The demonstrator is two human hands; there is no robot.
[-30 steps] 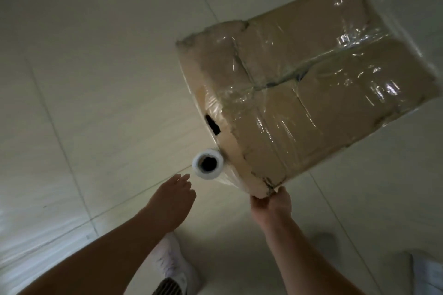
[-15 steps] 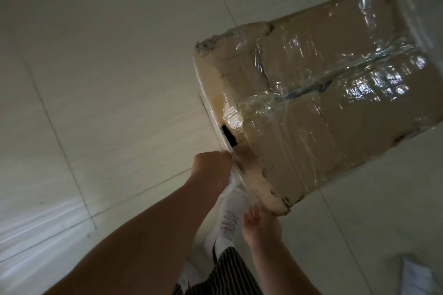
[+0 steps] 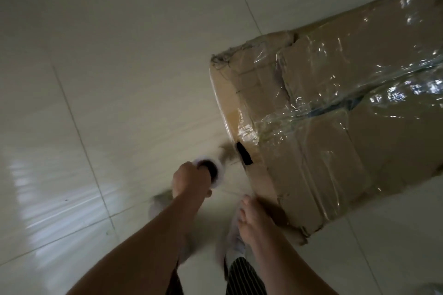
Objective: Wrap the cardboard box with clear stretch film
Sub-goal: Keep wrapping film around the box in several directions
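Note:
A large brown cardboard box (image 3: 335, 132) stands on the tiled floor at the right, its top and near side covered in shiny clear stretch film. A dark hand-hole shows low on its left side. My left hand (image 3: 191, 181) grips a white roll of stretch film (image 3: 212, 170) just left of that hand-hole. My right hand (image 3: 250, 217) hangs beside the box's near left edge with fingers extended and relaxed, holding nothing. The film between roll and box is too blurred to make out.
Pale glossy floor tiles (image 3: 107, 79) stretch to the left and behind the box. My feet in light shoes (image 3: 233, 244) and striped trouser legs (image 3: 242, 278) are directly below my hands, close to the box's near corner.
My left hand took hold of the roll and has carried it left, away from the box side. My right hand has let go of the box's near corner and opened.

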